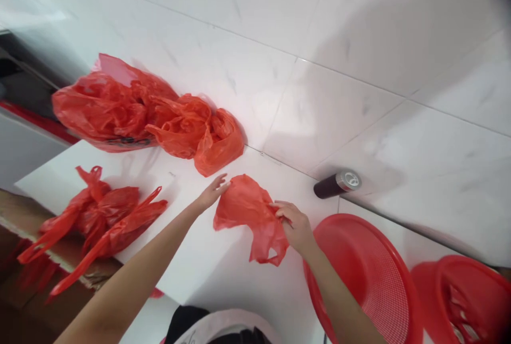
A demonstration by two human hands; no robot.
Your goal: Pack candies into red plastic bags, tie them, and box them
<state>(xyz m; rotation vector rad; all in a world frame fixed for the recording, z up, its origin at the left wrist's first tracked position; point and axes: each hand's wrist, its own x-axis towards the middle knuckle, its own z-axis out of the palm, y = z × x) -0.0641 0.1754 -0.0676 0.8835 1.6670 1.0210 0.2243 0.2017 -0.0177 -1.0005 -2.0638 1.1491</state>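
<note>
A thin red plastic bag [241,203] is spread above the white tabletop, with its cut-out handle hanging at the lower right. My right hand [295,227] pinches the bag's right side between thumb and fingers. At the bag's upper left edge is my left hand [212,194], its fingers stretched out and apart, the fingertips at or touching the plastic. Beyond my left hand, several crumpled red bags [191,125] lie against the wall. A bunch of knotted red bags [107,213] rests at the table's left front edge.
A dark tumbler with a metal rim [333,187] stands by the tiled wall [255,83]. To the right sits a large red perforated basket [383,269], with another red container [479,280] beside it. Cardboard [19,213] shows below the white table [187,259] at left.
</note>
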